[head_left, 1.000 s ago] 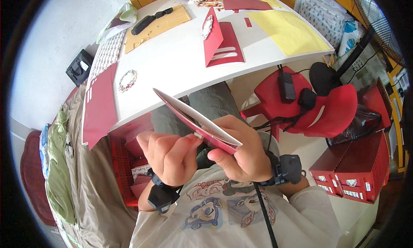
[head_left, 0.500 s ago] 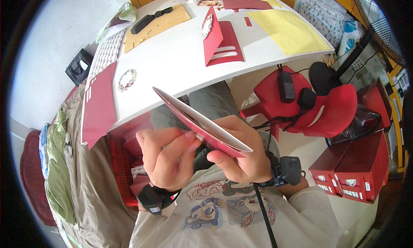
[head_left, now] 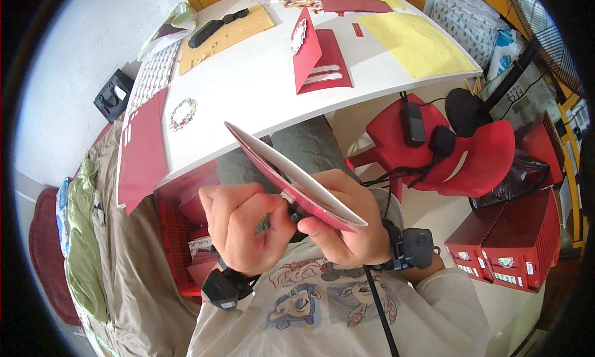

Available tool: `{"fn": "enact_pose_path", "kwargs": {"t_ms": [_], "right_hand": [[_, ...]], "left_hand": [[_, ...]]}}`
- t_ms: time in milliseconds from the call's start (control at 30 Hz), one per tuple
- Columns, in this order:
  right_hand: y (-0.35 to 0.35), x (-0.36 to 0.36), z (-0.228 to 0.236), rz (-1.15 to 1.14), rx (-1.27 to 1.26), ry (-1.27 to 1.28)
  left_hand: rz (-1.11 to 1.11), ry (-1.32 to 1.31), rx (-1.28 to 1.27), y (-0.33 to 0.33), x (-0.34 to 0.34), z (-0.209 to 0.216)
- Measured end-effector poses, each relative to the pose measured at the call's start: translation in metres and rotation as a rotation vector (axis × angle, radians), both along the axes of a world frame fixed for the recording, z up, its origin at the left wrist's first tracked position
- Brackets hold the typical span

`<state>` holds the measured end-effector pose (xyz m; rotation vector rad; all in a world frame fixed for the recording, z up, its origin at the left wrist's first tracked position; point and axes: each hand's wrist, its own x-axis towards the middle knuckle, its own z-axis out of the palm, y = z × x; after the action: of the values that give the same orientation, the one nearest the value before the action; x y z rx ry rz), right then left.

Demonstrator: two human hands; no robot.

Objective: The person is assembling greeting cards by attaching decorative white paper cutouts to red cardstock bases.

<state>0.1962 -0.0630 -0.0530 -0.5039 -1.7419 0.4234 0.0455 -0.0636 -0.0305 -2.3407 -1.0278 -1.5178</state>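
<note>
In front of my chest a folded red card with a white inner side is held slanting, its fold slightly parted. My right hand grips its near lower end, thumb on the red outer face and fingers behind. My left hand is curled closed against that same red face. At its fingertips sits a small pale piece, too small to name. Beyond, on the white table, a red card with a pale ornament stands half open. A round decorated cutout lies to the left.
Red sheets overhang the table's left edge. A tan board carries a black object. Yellow paper lies at the right. A red chair holds black adapters and cables; red boxes stand below it.
My left hand has shifted slightly right and its fingers are more curled, showing more of the pale piece. The card has moved slightly right in my right hand.
</note>
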Motion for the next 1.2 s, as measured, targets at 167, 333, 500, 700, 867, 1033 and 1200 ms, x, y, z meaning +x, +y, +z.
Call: {"fn": "enact_pose_path", "kwargs": {"t_ms": [167, 333, 500, 700, 867, 1033, 1200], "right_hand": [[0.000, 0.000, 0.001, 0.018, -0.024, -0.003], [0.002, 0.003, 0.001, 0.001, -0.024, -0.007], [0.000, 0.002, 0.000, -0.030, -0.070, 0.013], [-0.001, 0.003, 0.002, -0.103, 0.001, -0.054], [-0.005, 0.004, 0.008, -0.086, -0.105, -0.060], [-0.005, 0.005, 0.007, -0.071, -0.172, -0.029], [-0.004, 0.004, 0.008, -0.096, -0.140, 0.016]], "left_hand": [[-0.070, -0.123, -0.048, 0.004, 0.001, -0.005], [-0.110, -0.165, -0.078, 0.006, 0.002, 0.000], [-0.108, -0.066, -0.062, 0.008, -0.001, 0.001], [-0.012, -0.004, 0.029, 0.009, 0.004, 0.001], [0.030, 0.053, 0.139, 0.010, 0.005, -0.002], [0.053, 0.123, 0.258, 0.014, 0.006, -0.005], [-0.037, 0.088, 0.321, 0.020, 0.007, -0.009]]}}
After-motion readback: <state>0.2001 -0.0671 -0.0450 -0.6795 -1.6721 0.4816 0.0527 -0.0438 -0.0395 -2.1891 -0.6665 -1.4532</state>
